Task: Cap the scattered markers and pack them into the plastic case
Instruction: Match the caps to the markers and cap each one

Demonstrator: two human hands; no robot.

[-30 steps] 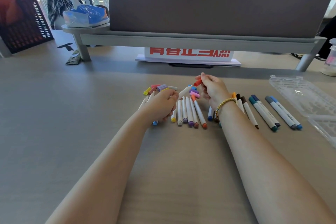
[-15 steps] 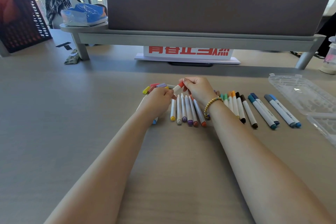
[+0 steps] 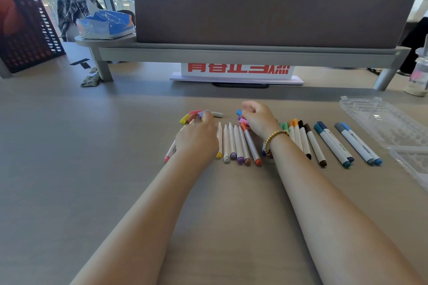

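A row of uncapped white markers point(image 3: 234, 143) lies at the centre of the table. At its right end is a marker with an orange cap point(image 3: 250, 144). My left hand point(image 3: 198, 140) rests over the row's left end, its fingertips at a pile of loose caps point(image 3: 193, 116). My right hand point(image 3: 259, 119), wearing a bead bracelet, hovers with curled fingers over more loose caps point(image 3: 240, 118); whether it holds one is hidden. Capped markers point(image 3: 333, 146) lie in a row to the right. The clear plastic case point(image 3: 389, 122) lies open at the far right.
A raised grey shelf point(image 3: 243, 52) with a brown divider panel point(image 3: 275, 7) crosses the back of the table; a white sign with red characters point(image 3: 237, 71) stands under it. A black mesh basket point(image 3: 25, 34) is at the back left, a drink cup point(image 3: 419, 76) at the back right.
Both hands were pressing the orange cap onto a marker. That marker now lies in the row, and the hands have parted, left toward the cap pile, right toward the other caps.
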